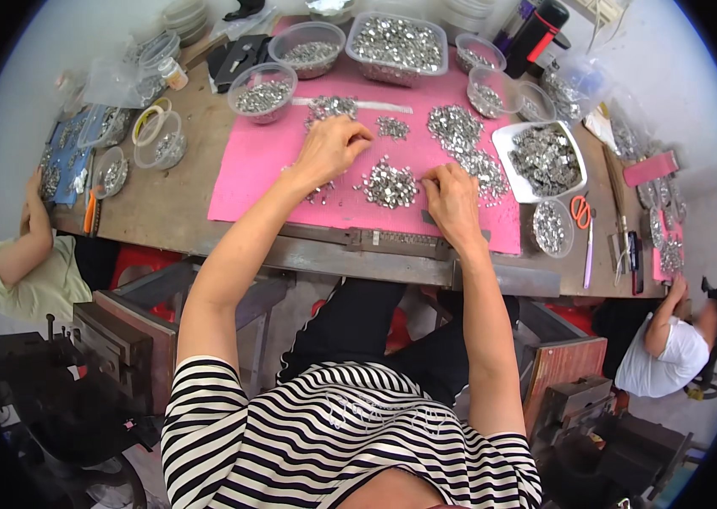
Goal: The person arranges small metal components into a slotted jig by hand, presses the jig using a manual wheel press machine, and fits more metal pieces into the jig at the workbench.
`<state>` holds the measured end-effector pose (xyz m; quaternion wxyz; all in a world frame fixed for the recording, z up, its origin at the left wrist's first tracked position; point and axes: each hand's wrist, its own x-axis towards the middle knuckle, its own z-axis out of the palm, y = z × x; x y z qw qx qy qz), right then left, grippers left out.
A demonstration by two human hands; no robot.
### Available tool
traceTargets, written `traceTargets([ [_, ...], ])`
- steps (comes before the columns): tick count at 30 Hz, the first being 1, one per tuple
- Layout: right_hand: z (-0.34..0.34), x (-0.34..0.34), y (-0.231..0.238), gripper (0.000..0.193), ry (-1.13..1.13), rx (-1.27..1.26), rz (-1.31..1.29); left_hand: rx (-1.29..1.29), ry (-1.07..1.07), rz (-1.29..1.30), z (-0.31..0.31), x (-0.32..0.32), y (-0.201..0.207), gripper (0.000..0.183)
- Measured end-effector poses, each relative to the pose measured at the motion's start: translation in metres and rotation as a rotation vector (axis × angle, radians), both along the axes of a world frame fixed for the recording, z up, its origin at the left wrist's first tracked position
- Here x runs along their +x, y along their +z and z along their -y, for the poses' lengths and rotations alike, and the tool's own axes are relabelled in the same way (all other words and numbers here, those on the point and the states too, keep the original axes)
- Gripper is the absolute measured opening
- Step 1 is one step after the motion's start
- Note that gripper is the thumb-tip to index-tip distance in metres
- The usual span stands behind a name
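My left hand is over the pink mat, its fingers bent and thumb close to them in a pinch; anything held is too small to make out. It partly covers a heap of small silvery metal pieces and is close to a smaller cluster of pieces. My right hand rests at the mat's front, fingers curled together and tips pointing down, their contents hidden. Just left of it lies a pile of shiny metal pieces. Larger heaps spread beyond it.
Tubs of metal pieces, including a large rectangular tub and a white tray, line the mat. Orange-handled scissors lie at right. Black-and-red flask stands behind. One person works at left, another at right.
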<state>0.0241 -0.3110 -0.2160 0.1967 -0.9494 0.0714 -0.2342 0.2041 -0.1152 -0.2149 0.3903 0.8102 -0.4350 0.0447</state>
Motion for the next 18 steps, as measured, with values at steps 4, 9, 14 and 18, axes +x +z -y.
traceTargets([
  [4,-0.004,-0.01,0.008,0.006,0.019,-0.006,0.089,0.134,0.051,0.187,0.005,-0.005,0.0,0.013],
  [9,-0.018,-0.055,0.024,0.006,0.102,0.223,0.069,0.164,0.046,0.247,0.002,-0.004,-0.002,0.013],
  [14,-0.031,-0.08,0.015,0.006,0.137,0.257,0.103,0.113,-0.046,0.156,-0.006,-0.052,0.025,0.013],
  [18,-0.032,-0.083,0.011,0.009,0.126,0.205,0.14,0.048,-0.16,0.025,-0.012,-0.093,0.03,0.011],
])
